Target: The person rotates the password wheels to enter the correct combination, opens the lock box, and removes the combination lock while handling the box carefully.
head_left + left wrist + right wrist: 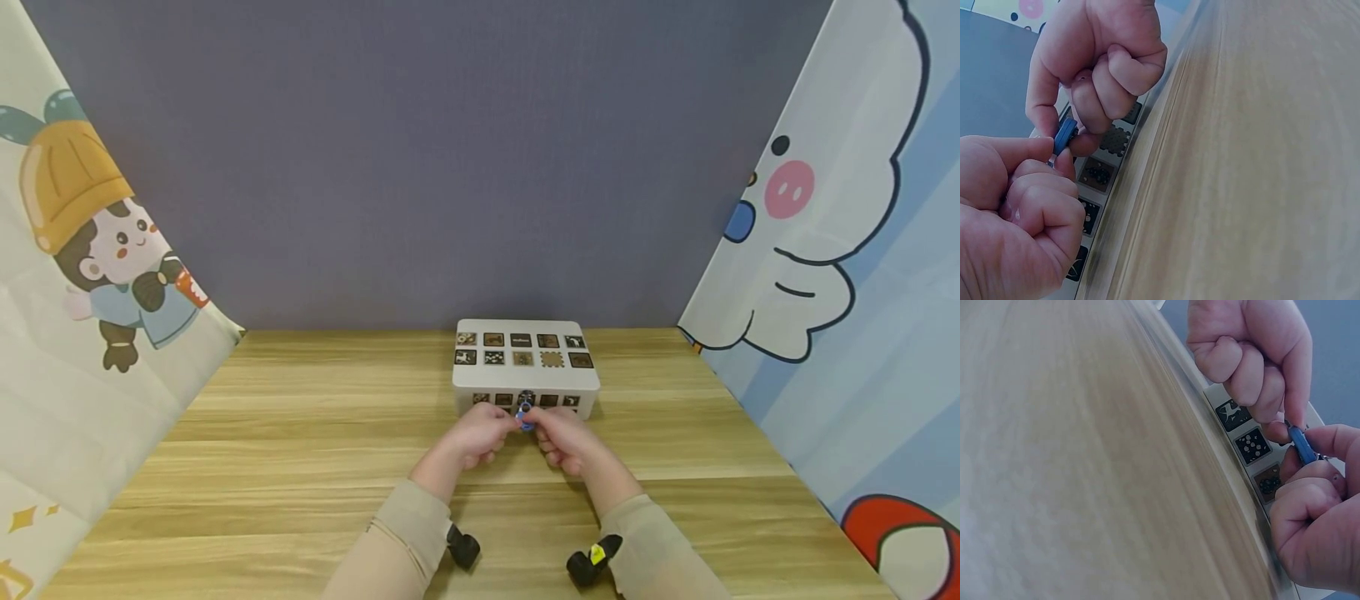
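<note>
A white box [525, 379] with small square pictures on its lid and front lies closed on the table. At the middle of its front is a metal clasp [527, 397], where a small blue padlock [527, 421] hangs. My left hand [480, 431] pinches the padlock from the left between thumb and forefinger. From the right, my right hand [567, 439] pinches it the same way. Both wrist views show the blue padlock body [1065, 136] between the two hands' fingertips, other fingers curled in. Fingers cover part of the padlock, and its shackle is too small to make out clearly.
The wooden table [315, 450] stretches around the box. Behind it stands a grey panel [450, 167]. Printed cartoon sheets hang on the left [45, 400] and right [892, 333]. A black wrist camera [462, 547] is strapped at the left sleeve, another black camera [588, 564] at the right.
</note>
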